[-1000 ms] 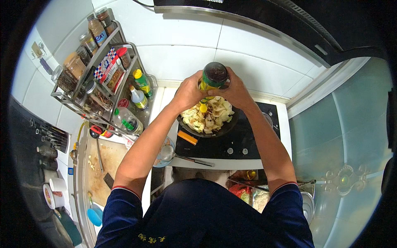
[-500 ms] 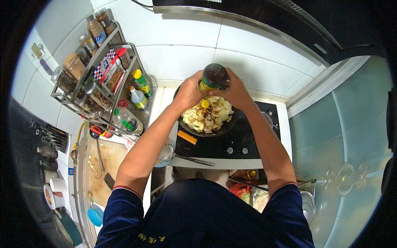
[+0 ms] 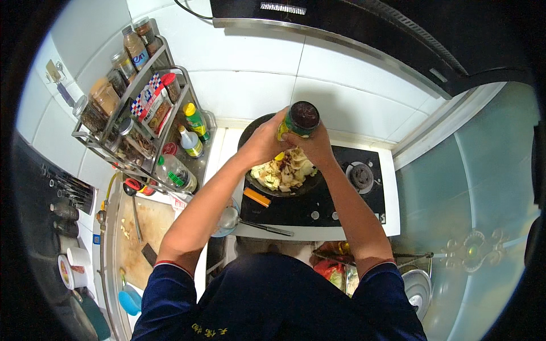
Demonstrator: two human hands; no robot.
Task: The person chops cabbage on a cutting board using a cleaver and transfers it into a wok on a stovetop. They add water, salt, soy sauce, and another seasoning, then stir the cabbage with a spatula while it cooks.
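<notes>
Over the wok [image 3: 315, 186] on the hob, both my hands hold a dark sauce bottle [image 3: 303, 116] with a green and yellow label. Its base faces up and its mouth points down at the food. My left hand [image 3: 266, 141] wraps the bottle's left side, and my right hand [image 3: 315, 146] grips it from the right. Below the fingers a small yellow cap [image 3: 279, 156] shows; the bottle's mouth is hidden. In the wok lies a heap of cut pale cabbage [image 3: 281, 175], with dark brown sauce on its upper middle.
Left of the hob [image 3: 333, 202] stands a metal rack [image 3: 187, 77] with jars and bottles. A ladle [image 3: 264, 228] rests across a blue bowl [image 3: 223, 232] near the front edge. An orange-yellow block [image 3: 257, 197] lies by the wok. The range hood [image 3: 341, 42] hangs above; a burner [image 3: 361, 177] sits right.
The bottle and both hands have shifted slightly right and nearer in the picture, which has itself moved a little. My right arm uncovers more of the right burner. Both hands keep hold of the bottle.
</notes>
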